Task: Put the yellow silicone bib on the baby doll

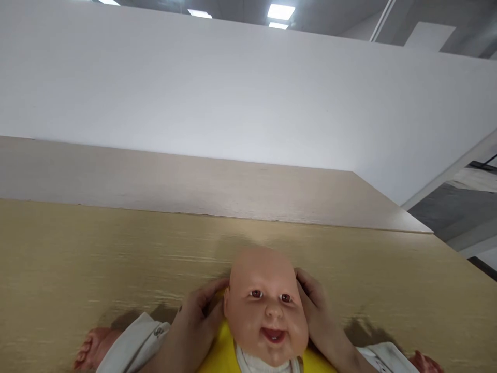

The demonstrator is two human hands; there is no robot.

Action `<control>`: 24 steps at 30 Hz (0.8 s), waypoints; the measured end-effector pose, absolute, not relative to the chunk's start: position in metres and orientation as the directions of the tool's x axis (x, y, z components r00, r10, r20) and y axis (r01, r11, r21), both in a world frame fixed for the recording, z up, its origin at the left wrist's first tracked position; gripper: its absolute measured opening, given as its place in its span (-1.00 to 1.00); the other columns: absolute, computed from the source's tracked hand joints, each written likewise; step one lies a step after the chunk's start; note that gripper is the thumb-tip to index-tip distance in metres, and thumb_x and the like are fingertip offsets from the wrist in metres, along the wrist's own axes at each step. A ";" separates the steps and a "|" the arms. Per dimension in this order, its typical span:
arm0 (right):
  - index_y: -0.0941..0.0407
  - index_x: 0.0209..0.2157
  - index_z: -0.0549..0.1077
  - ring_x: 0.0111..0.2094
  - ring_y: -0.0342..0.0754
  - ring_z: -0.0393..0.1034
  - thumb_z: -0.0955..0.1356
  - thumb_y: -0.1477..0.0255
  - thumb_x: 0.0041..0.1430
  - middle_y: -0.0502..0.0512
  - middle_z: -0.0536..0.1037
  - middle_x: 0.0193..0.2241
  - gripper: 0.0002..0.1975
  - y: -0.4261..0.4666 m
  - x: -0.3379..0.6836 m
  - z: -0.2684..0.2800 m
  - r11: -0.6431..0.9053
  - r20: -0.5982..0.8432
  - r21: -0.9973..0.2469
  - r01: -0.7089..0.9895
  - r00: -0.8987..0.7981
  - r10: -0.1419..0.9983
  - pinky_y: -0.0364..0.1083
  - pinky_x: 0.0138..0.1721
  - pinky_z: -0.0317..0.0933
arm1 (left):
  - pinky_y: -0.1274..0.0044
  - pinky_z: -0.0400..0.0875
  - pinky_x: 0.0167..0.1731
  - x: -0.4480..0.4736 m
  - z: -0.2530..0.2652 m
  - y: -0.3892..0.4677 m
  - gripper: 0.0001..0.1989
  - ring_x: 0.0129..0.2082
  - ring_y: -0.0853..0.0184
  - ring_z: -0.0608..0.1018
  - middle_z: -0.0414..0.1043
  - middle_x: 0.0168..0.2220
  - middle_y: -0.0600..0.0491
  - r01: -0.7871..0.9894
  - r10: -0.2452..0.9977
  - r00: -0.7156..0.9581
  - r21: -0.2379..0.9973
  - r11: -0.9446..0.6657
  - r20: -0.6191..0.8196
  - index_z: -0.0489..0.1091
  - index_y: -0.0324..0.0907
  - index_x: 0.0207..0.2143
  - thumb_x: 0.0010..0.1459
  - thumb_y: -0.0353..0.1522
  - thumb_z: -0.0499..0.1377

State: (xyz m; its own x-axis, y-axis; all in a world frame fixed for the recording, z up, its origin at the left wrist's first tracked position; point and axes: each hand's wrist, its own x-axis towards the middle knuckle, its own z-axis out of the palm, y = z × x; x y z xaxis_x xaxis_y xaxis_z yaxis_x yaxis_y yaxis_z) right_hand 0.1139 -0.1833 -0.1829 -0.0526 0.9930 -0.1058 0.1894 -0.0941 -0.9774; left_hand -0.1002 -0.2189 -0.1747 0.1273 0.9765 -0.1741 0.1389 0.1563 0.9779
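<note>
A baby doll (267,305) lies face up at the bottom middle, its head toward the far side of the table. It wears white clothes (134,342) with a yellow garment (221,349) around the neck and chest. At the left side of the doll's head, my left hand (202,316) has its thumb and fingers closed on the yellow garment's edge by the neck. My right hand (316,308) curls behind the other side of the head. Its fingertips are hidden there, so what they grip cannot be made out.
Beneath the doll is a light wooden table (116,248). A paler board (194,181) runs along its far side, with a white partition (233,88) standing behind. The table's right edge slants away toward a grey floor area (458,212).
</note>
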 end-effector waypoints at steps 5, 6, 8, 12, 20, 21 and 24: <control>0.14 -0.54 0.28 -0.42 -0.11 0.21 0.24 0.06 0.09 -0.01 0.30 -0.56 -0.58 -0.183 0.115 -0.183 -0.058 -0.078 -0.970 0.235 -0.076 0.994 -0.16 -0.39 0.13 | 0.42 0.38 -0.07 -0.100 -0.173 -0.220 -0.63 -0.05 0.16 0.47 0.50 -0.11 -0.02 0.162 0.987 0.108 0.981 0.103 -0.122 0.45 -0.17 -0.07 0.09 -0.25 0.12; 0.14 -0.55 0.25 -0.43 -0.11 0.21 0.24 0.06 0.09 -0.01 0.28 -0.57 -0.58 -0.183 0.115 -0.184 -0.052 -0.074 -0.968 0.247 -0.078 0.994 -0.16 -0.40 0.12 | 0.43 0.39 -0.08 -0.100 -0.174 -0.220 -0.63 -0.05 0.16 0.47 0.51 -0.13 -0.02 0.177 0.987 0.101 0.979 0.103 -0.122 0.45 -0.17 -0.07 0.10 -0.25 0.12; 0.13 -0.57 0.22 -0.44 -0.11 0.20 0.23 0.07 0.10 -0.02 0.26 -0.58 -0.58 -0.183 0.116 -0.185 -0.040 -0.064 -0.960 0.276 -0.076 0.995 -0.15 -0.40 0.11 | 0.45 0.41 -0.11 -0.100 -0.174 -0.221 -0.63 -0.06 0.16 0.48 0.51 -0.14 -0.03 0.214 0.988 0.087 0.971 0.108 -0.129 0.45 -0.17 -0.07 0.10 -0.24 0.11; 0.13 -0.57 0.25 -0.43 -0.09 0.22 0.22 0.08 0.10 0.00 0.31 -0.57 -0.59 -0.182 0.116 -0.185 -0.011 -0.037 -0.945 0.326 -0.072 0.997 -0.14 -0.38 0.12 | 0.47 0.43 -0.17 -0.100 -0.174 -0.223 -0.62 -0.13 0.17 0.52 0.51 -0.14 -0.04 0.265 0.990 0.037 0.957 0.118 -0.133 0.46 -0.17 -0.09 0.06 -0.21 0.14; 0.15 -0.50 0.31 -0.38 -0.04 0.26 0.21 0.08 0.10 0.05 0.39 -0.52 -0.60 -0.180 0.117 -0.186 -0.022 -0.059 -0.934 0.356 -0.092 0.994 -0.11 -0.36 0.13 | 0.42 0.35 -0.04 -0.101 -0.171 -0.223 -0.57 -0.05 0.15 0.47 0.49 -0.09 -0.04 0.348 0.985 0.052 0.928 0.135 -0.162 0.42 -0.17 -0.03 0.08 -0.20 0.09; 0.15 -0.49 0.31 -0.39 -0.04 0.26 0.21 0.08 0.11 0.04 0.39 -0.52 -0.60 -0.180 0.117 -0.187 -0.016 -0.054 -0.932 0.363 -0.095 0.994 -0.11 -0.36 0.13 | 0.42 0.33 -0.03 -0.100 -0.170 -0.223 -0.57 -0.05 0.16 0.47 0.48 -0.08 -0.04 0.357 0.985 0.060 0.925 0.129 -0.161 0.41 -0.17 -0.02 0.09 -0.21 0.07; 0.14 -0.46 0.30 -0.38 -0.05 0.27 0.18 0.06 0.13 0.04 0.38 -0.50 -0.59 -0.181 0.119 -0.193 -0.002 -0.036 -0.929 0.370 -0.086 0.996 -0.11 -0.34 0.15 | 0.41 0.31 -0.02 -0.101 -0.171 -0.223 -0.57 -0.05 0.16 0.46 0.46 -0.06 -0.04 0.369 0.983 0.060 0.919 0.142 -0.176 0.39 -0.17 0.00 0.11 -0.21 0.05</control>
State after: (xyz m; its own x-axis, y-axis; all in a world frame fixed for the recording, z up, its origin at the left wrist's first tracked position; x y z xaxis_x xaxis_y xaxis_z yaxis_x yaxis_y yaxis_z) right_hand 0.1188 -0.1814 -0.1925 -0.0858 0.9957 -0.0362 0.3700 -0.0019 -0.9290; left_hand -0.1009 -0.2230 -0.1713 0.0603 0.9825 -0.1762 0.3688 0.1421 0.9186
